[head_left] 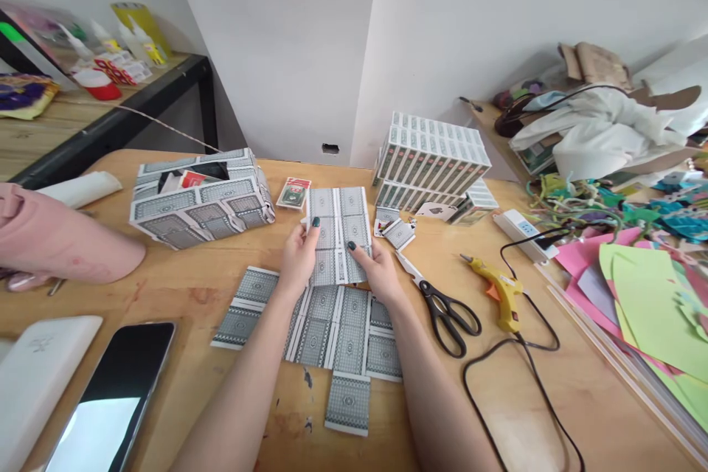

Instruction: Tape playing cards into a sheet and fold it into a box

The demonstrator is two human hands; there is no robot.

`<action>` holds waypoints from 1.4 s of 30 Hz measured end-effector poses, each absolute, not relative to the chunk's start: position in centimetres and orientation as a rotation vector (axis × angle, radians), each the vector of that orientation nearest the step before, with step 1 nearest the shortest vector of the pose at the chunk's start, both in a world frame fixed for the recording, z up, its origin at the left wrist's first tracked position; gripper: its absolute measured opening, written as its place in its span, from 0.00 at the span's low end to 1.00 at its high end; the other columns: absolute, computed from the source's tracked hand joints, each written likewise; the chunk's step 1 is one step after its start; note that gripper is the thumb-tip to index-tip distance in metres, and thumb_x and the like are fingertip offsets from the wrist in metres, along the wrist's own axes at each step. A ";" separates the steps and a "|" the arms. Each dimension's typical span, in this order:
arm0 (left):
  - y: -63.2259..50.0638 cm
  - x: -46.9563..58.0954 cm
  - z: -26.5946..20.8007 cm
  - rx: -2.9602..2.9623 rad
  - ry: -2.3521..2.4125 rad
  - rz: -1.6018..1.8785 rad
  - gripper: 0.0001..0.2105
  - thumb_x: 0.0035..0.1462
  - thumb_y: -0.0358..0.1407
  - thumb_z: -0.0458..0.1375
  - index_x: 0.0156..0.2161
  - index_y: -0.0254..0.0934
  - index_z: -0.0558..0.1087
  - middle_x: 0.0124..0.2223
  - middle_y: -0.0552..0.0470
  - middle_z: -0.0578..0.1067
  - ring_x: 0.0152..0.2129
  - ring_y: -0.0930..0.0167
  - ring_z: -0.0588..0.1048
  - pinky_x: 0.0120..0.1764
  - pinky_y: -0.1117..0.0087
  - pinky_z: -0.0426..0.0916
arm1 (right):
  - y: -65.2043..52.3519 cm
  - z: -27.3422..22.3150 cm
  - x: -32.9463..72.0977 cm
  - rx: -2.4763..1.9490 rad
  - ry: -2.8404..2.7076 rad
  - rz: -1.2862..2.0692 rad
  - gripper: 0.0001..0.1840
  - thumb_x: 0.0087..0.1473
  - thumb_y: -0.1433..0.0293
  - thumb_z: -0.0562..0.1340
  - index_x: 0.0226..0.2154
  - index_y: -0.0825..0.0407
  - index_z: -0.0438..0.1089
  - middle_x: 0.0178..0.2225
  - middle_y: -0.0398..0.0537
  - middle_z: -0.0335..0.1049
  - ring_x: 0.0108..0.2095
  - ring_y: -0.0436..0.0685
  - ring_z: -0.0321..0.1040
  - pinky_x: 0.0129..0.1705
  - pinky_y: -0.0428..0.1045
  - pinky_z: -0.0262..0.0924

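Both grips were closed on the same thing: the left hand [299, 254] and the right hand [381, 271] pinched a card panel [354, 210] by its two sides, thumbs on the patterned face. A pale seam ran down the panel between the thumbs; uneven pressure or a twist could have creased the cards or parted them along that line, if the join was weak.

The panel was held up just beyond a larger card sheet [351, 324], which lay flat on the surface [188, 284], partly behind the forearms. Whether the two touched could not be told. A dragging wrist might have skewed that sheet, or pushed aside the single card piece [348, 402] at its near edge.

To the right, the scissors [442, 310] lay near the right forearm, blades toward the hand, so a careless sideways reach risked a nick. Farther out rested a yellow glue gun [504, 293]; its looping cord [545, 398] could have snagged an elbow and pulled it over, and a hot nozzle would have burned.
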State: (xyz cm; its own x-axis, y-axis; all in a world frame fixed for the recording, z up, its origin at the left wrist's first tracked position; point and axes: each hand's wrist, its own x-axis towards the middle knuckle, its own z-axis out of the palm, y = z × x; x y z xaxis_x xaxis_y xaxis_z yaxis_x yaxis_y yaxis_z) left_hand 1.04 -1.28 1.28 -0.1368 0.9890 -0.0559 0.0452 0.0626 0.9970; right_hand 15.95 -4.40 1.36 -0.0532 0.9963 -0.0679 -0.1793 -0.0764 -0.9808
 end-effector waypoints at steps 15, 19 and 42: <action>-2.2 1.8 1.3 1.440 1.412 1.066 0.14 0.57 0.47 0.51 0.40 0.38 0.65 0.42 0.47 0.74 0.42 0.63 0.72 0.44 0.63 0.64 | -4.1 0.9 16.1 -1.186 -1.214 0.993 0.19 0.54 0.57 0.57 0.45 0.49 0.67 0.47 0.49 0.70 0.49 0.60 0.65 0.53 0.57 0.58; -2.4 2.0 1.1 1.457 1.428 1.073 0.15 0.56 0.48 0.51 0.41 0.39 0.64 0.42 0.46 0.74 0.42 0.62 0.72 0.44 0.61 0.64 | -4.1 0.8 16.2 -1.203 -1.242 0.962 0.20 0.55 0.58 0.56 0.48 0.49 0.65 0.47 0.50 0.69 0.49 0.60 0.64 0.53 0.57 0.57; -2.7 2.3 1.6 1.602 1.532 1.020 0.10 0.57 0.44 0.51 0.37 0.40 0.60 0.35 0.46 0.74 0.34 0.62 0.74 0.34 0.65 0.66 | -4.5 0.7 16.0 -1.246 -1.297 0.853 0.20 0.56 0.61 0.54 0.50 0.50 0.63 0.49 0.51 0.68 0.50 0.60 0.63 0.54 0.56 0.55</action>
State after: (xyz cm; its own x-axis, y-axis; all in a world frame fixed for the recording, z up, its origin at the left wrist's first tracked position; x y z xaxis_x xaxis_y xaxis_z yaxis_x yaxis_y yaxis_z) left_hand 2.27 -2.70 1.56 -0.0038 0.9969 0.0791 0.4576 -0.0686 0.8865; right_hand 15.97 -4.47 0.71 0.1437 0.9654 0.2177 0.1827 0.1904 -0.9646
